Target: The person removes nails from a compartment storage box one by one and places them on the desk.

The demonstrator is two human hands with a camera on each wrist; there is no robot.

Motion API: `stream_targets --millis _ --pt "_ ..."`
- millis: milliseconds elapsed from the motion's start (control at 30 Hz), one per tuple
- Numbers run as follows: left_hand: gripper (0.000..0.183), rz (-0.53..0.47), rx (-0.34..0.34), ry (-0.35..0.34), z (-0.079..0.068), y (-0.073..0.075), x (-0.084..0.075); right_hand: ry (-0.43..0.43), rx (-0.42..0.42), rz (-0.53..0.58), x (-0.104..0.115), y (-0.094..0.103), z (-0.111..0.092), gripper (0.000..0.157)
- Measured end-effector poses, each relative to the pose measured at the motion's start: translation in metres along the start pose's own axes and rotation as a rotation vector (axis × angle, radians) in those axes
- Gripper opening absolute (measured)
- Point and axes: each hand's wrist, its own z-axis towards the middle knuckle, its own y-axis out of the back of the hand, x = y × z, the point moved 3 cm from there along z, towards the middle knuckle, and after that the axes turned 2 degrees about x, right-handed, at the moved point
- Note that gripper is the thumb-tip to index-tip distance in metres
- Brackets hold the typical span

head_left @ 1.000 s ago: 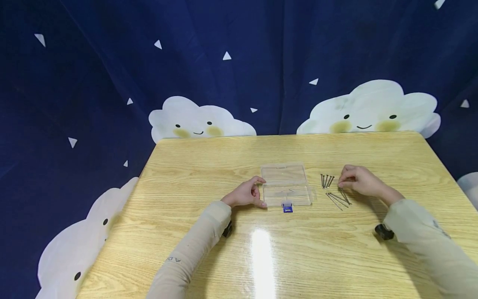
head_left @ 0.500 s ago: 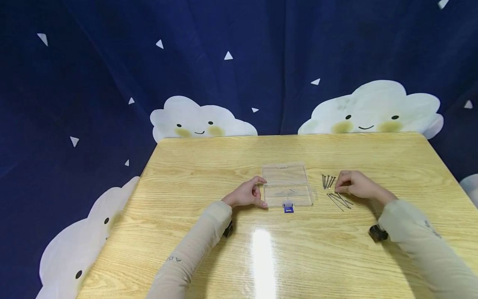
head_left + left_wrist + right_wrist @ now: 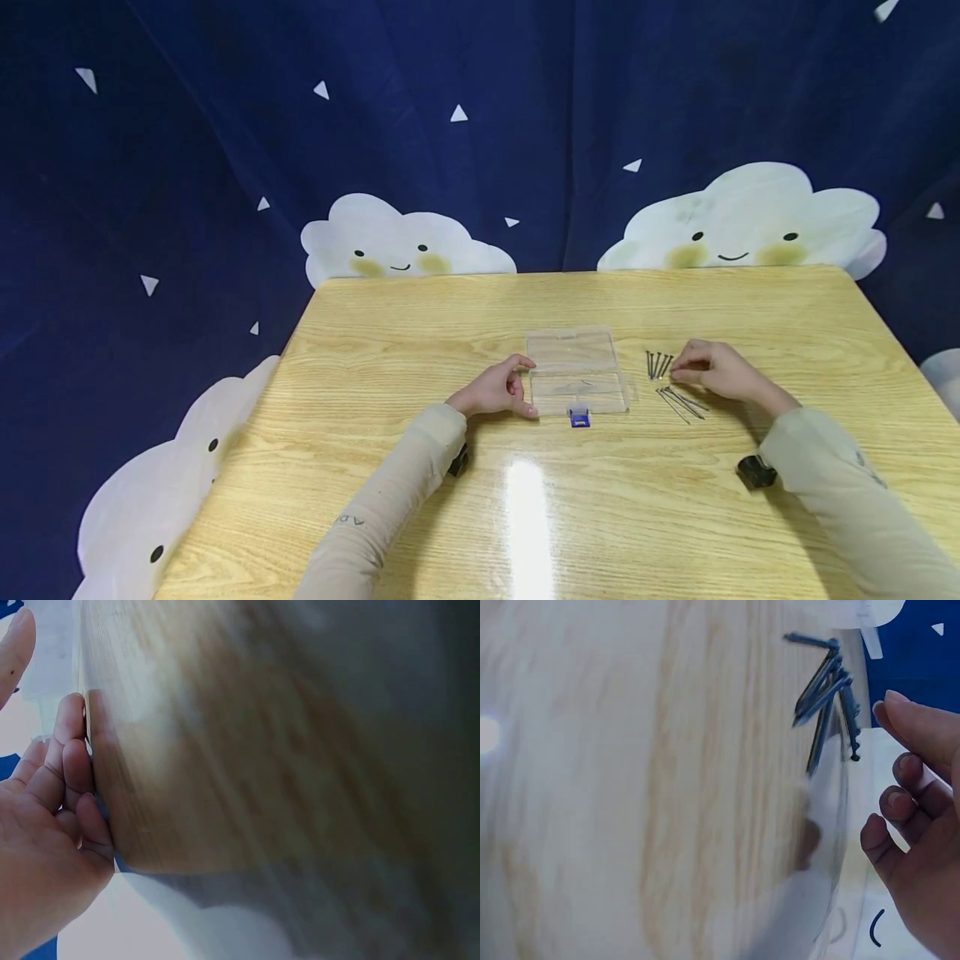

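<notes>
Clear, smooth plastic – a thin, glossy, see-through box (image 3: 562, 403) – touches the fingertips of the left hand (image 3: 495, 387); to the right of those fingers, its latch (image 3: 579, 418) is opaque plastic. Just beside the fingertips of the right hand (image 3: 720, 371) lie metal nails (image 3: 681, 403) with a dull sheen. Under the fingers, the wood-grained tabletop (image 3: 630, 500) looks smooth, glossy enough to mirror light. Behind the fingers, the sleeves (image 3: 390, 500) are soft matt cloth; beyond them hangs a creased cloth curtain (image 3: 480, 50), also matt.

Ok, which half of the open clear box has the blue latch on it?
The near half, closer to the person: the blue latch sits at the middle of its front edge. The far half shows no blue.
</notes>
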Motion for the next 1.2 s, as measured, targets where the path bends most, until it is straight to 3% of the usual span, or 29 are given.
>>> stream_targets --millis 167,400,600,867,1100,1200 --pt "0.072 0.002 0.004 0.003 0.001 0.0 0.002 0.042 -0.041 -0.003 0.003 -0.003 0.004 0.007" --pt "0.075 0.004 -0.013 0.0 0.017 -0.004 0.034 0.073 -0.051 0.044 0.015 -0.01 0.011 0.007" --pt "0.074 -0.007 -0.014 -0.001 0.019 -0.004 0.04 0.105 -0.053 0.053 0.025 -0.019 0.022 0.008" --pt "0.074 -0.004 -0.003 -0.008 0.018 -0.003 0.036 0.118 -0.022 0.034 0.036 -0.034 0.042 0.01" --pt "0.071 -0.025 0.024 -0.024 0.004 0.001 0.009 0.195 0.009 -0.004 0.045 -0.043 0.058 0.013" --pt "0.071 -0.021 0.027 -0.027 0.002 0.002 0.006 0.227 0.033 0.006 0.051 -0.047 0.065 0.013"
